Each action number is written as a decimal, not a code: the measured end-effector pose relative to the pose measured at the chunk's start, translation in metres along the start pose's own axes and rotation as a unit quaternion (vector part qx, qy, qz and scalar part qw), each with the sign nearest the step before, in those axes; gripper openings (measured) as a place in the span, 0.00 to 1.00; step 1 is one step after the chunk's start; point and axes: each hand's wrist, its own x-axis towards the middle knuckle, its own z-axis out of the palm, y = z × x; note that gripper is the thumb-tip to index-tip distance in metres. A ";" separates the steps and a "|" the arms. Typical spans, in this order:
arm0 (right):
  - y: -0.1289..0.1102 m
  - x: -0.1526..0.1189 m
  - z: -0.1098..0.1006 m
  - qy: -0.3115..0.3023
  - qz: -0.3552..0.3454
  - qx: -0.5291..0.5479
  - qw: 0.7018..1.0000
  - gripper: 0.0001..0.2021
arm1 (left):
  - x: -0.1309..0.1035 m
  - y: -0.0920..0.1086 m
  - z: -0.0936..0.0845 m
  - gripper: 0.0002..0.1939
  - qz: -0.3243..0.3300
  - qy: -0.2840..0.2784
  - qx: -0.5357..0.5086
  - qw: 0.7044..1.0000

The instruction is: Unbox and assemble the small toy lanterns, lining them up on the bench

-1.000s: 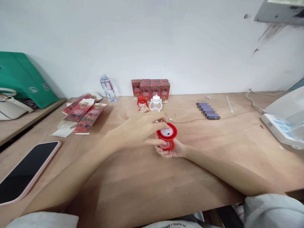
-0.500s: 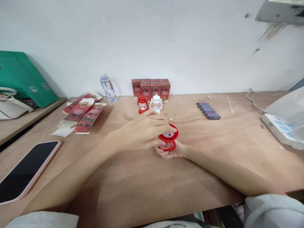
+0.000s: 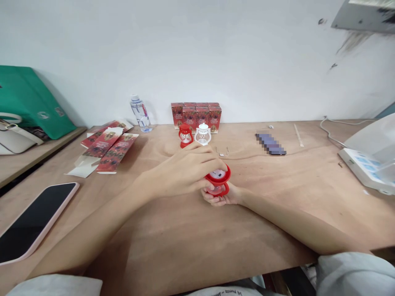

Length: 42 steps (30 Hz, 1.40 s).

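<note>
A small red toy lantern (image 3: 228, 174) is held upside down above the table, its round base facing up and a white disc with a small dark square showing in it. My right hand (image 3: 233, 194) is closed around the clear body from below. From the left, my left hand (image 3: 188, 170) reaches over, its fingers gripping the base rim and its thumb at the near side. Part of the lantern is hidden behind the fingers. Beyond them stand another red lantern (image 3: 185, 135) and a white lantern (image 3: 203, 133). A thin bent wire handle (image 3: 222, 155) lies just behind the held lantern.
Several red boxes (image 3: 202, 117) stand against the wall. Flattened red cartons (image 3: 115, 154) and a water bottle (image 3: 141, 114) are at the left, with a phone (image 3: 37, 222) nearer me. To the right lie a pixelated dark item (image 3: 270, 143) and a white power strip (image 3: 364, 166).
The upturned base has shifted slightly left and down, tilting a little, with my left fingertips moving along its rim. My right hand stays nearly in place.
</note>
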 end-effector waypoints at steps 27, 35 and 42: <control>0.000 0.001 0.005 0.021 0.000 -0.029 0.999 0.18 | -0.003 0.001 -0.001 0.17 -0.010 -0.015 0.014 1.000; 0.000 0.000 0.006 0.015 -0.003 -0.050 0.999 0.19 | -0.003 0.000 0.000 0.17 0.005 -0.011 0.036 0.999; -0.001 0.002 0.009 0.032 0.001 -0.057 0.998 0.22 | -0.003 0.005 -0.005 0.15 -0.022 -0.038 0.031 0.999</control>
